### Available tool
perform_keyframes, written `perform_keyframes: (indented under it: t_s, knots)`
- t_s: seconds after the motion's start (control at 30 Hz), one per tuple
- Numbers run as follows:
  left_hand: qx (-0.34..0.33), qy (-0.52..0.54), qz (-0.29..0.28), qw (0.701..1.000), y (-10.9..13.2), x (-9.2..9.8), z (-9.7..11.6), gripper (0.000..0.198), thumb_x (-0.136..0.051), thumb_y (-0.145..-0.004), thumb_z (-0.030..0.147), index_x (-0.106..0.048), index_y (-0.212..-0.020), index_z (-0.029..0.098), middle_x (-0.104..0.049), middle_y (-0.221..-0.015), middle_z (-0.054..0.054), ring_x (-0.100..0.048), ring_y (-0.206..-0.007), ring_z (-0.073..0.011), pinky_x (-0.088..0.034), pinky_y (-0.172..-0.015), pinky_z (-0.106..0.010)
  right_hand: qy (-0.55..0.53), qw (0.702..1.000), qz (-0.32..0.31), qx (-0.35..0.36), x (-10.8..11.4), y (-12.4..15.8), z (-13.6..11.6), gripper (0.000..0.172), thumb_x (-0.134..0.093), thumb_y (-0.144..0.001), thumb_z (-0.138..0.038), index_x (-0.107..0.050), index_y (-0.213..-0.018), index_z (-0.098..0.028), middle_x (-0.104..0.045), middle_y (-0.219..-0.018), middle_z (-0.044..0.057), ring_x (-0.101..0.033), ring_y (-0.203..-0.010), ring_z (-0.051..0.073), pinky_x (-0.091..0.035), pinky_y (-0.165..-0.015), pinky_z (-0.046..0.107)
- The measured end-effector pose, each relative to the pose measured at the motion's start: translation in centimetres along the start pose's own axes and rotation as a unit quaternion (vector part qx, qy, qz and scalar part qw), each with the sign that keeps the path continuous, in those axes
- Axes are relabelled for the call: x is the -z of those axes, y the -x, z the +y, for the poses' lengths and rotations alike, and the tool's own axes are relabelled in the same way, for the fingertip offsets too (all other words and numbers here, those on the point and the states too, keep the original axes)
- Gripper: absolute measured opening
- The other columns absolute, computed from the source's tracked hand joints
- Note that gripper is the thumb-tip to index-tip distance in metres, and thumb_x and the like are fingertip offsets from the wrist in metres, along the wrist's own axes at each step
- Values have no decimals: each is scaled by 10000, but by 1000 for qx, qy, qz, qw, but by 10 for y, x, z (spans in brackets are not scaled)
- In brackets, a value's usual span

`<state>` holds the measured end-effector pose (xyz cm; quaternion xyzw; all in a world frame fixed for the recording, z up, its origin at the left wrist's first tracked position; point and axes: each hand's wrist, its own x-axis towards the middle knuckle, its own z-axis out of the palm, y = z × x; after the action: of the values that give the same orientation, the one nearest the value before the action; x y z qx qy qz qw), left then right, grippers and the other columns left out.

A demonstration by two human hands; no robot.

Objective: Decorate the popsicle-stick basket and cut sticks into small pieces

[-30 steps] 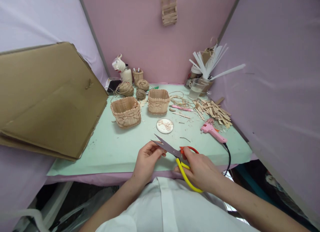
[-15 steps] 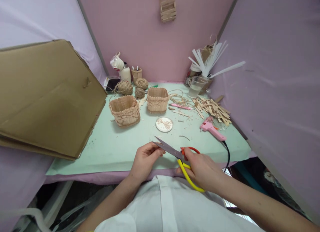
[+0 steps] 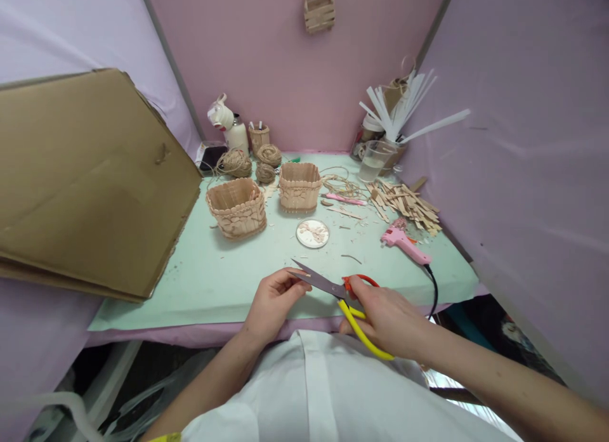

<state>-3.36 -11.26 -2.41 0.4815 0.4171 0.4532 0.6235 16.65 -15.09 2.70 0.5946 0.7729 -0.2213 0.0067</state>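
Near the table's front edge, my right hand (image 3: 387,318) grips scissors (image 3: 325,283) with one red and one yellow handle. Their blades stand slightly apart and point left to the fingertips of my left hand (image 3: 276,299). That hand is closed in a pinch on a small light piece, mostly hidden by fingers and blades. Just beyond the blades lies a round white dish (image 3: 313,233) with small wooden bits in it. Behind it are two small wooden baskets, one at the left (image 3: 236,210) and one in the middle (image 3: 299,188).
A pink glue gun (image 3: 406,244) with a black cable lies at right, before a pile of wooden sticks (image 3: 404,205). Cardboard (image 3: 95,188) leans at left. Twine balls (image 3: 236,163), a bottle (image 3: 236,137) and a water cup (image 3: 375,162) stand at the back.
The view has tilted slightly, so the table things sit a little higher. The scissor blades look a bit closer together, and both hands have barely moved.
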Motion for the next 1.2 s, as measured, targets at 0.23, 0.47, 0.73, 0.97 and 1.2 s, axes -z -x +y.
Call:
perform_keyframes:
  t_s: [0.23, 0.47, 0.73, 0.97, 1.2]
  knots:
    - [-3, -1, 5, 1000, 1, -4, 0, 95, -622, -693, 187, -682, -764, 166, -674, -763, -22, -576, -741, -145, -437, -716, -243, 4, 1000, -2, -10, -4, 1, 0, 397, -458, -803, -574, -438, -922, -195, -591, -686, 27, -537, -538, 185, -244, -472, 244]
    - [9, 5, -22, 1000, 1, -3, 1, 75, -620, -690, 162, -679, -736, 162, -663, -729, -16, -567, -722, -136, -432, -711, -239, -9, 999, -34, -12, -2, 3, 2, 311, -432, -842, -483, -449, -930, -185, -651, -788, 83, -605, -653, 217, -348, -527, 255]
    - [66, -36, -29, 997, 14, 5, 4, 118, -674, -677, 269, -686, -716, 157, -662, -720, -30, -566, -703, -145, -432, -683, -248, -72, 991, -110, 23, 5, -1, 10, 84, -430, -848, -291, -410, -854, -210, -673, -792, 45, -609, -716, 190, -379, -581, 246]
    - [52, 22, 17, 998, 10, 8, 1, 187, -695, -665, 310, -693, -782, 164, -661, -775, -46, -559, -728, -142, -442, -707, -251, -120, 986, -105, 40, 16, -9, 11, 267, -445, -837, -471, -373, -797, -218, -624, -757, 6, -528, -616, 139, -351, -546, 229]
    - [24, -12, 28, 999, 7, 6, 4, 108, -663, -676, 246, -695, -753, 177, -659, -741, -19, -549, -720, -129, -432, -683, -223, -30, 996, -72, 34, 15, -6, 5, 295, -490, -799, -475, -423, -924, -216, -638, -903, 67, -577, -683, 186, -363, -566, 248]
